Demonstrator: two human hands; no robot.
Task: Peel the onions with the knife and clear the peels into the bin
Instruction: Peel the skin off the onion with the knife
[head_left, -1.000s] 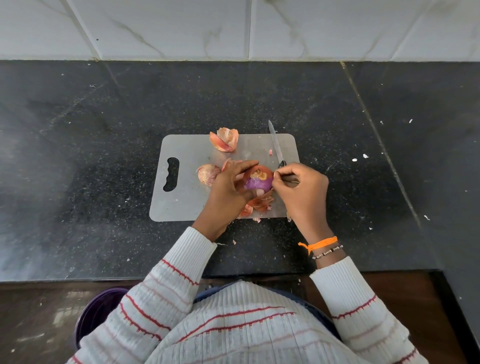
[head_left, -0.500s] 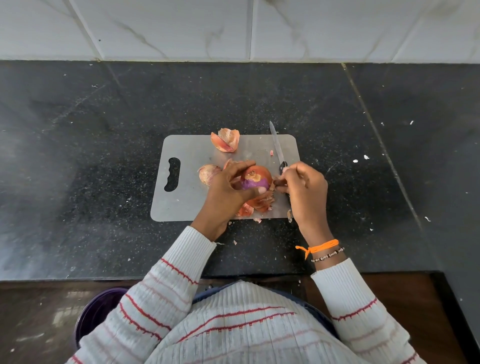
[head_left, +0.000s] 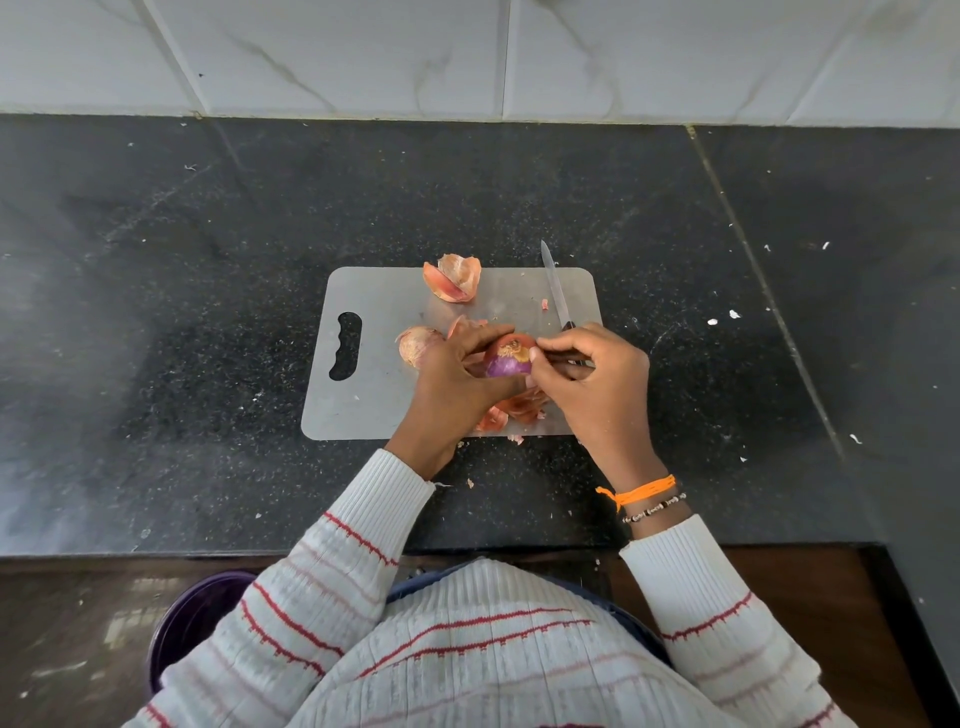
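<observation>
A partly peeled purple onion (head_left: 508, 358) is gripped by my left hand (head_left: 457, 379) above the grey cutting board (head_left: 374, 395). My right hand (head_left: 592, 374) holds the knife (head_left: 555, 287), blade pointing away, while its thumb and forefinger pinch the skin at the onion's top. A second onion (head_left: 418, 344), unpeeled, lies on the board just left of my left hand. Loose peels lie at the board's far edge (head_left: 453, 278) and under my hands near the front edge (head_left: 519, 408).
The board sits on a black granite counter (head_left: 182, 312) backed by a white tiled wall. A purple bin (head_left: 192, 618) stands on the floor at the lower left, partly hidden by my sleeve. Small peel scraps dot the counter.
My right hand has moved left onto the top of the onion. The left hand has turned the onion slightly, showing more purple flesh.
</observation>
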